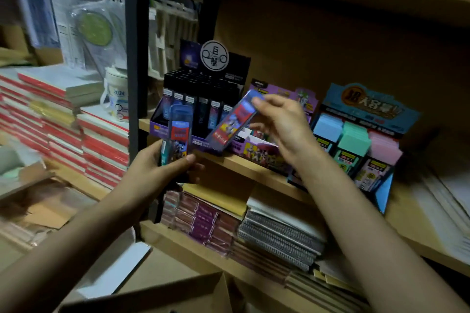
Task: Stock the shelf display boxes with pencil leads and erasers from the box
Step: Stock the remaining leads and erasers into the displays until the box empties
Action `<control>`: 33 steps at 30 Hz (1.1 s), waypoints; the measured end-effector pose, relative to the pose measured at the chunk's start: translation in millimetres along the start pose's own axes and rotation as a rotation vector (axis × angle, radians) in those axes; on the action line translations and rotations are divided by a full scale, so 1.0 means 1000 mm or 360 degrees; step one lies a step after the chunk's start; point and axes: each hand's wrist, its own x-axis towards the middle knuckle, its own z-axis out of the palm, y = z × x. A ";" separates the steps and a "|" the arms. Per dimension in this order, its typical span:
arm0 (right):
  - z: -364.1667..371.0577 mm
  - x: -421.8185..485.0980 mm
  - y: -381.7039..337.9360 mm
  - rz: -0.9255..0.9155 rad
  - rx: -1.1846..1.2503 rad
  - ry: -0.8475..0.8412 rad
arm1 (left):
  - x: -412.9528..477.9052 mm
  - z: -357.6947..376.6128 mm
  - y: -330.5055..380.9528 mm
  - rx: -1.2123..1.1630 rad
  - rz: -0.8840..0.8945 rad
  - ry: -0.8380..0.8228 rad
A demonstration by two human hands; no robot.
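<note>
Both hands are raised in front of a wooden shelf point(249, 168), each gripping lead packs. Left hand point(162, 168) is closed around a small stack of packs point(178, 134), held upright just below and in front of the shelf edge; its thumb presses across the front of the stack and the top pack rises above the fingers. Right hand point(282, 122) pinches a single pack point(234, 122) by its upper end between thumb and fingertips, tilted so the lower end points down and left. That pack hangs over the gap between the black display point(203, 99), full of upright dark packs, and the purple display point(262, 150) behind the right hand. Its lower end is near the front of the purple display, but whether it touches is unclear. The two hands are apart, the stack left and lower, the single pack higher.

Further right on the same shelf stands a blue display point(366, 134) with pastel blue, green and pink erasers. Notebooks point(277, 239) lie stacked on the shelf below. A cardboard box point(162, 295) edge shows at the bottom, beneath the arms.
</note>
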 end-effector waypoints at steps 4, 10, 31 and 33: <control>-0.010 0.030 -0.007 -0.0481 -0.0634 0.0466 | -0.003 -0.004 0.001 0.0020 -0.0047 0.0023; -0.010 0.049 0.007 -0.0712 -0.1104 0.0637 | -0.003 -0.010 0.005 0.0013 -0.0038 0.0046; -0.008 0.055 0.035 -0.0695 -0.1796 0.0598 | 0.007 0.005 -0.002 -0.0014 -0.0079 0.0024; -0.003 0.046 0.024 -0.0662 -0.1420 0.0383 | 0.009 0.006 -0.003 -0.0011 -0.0061 0.0001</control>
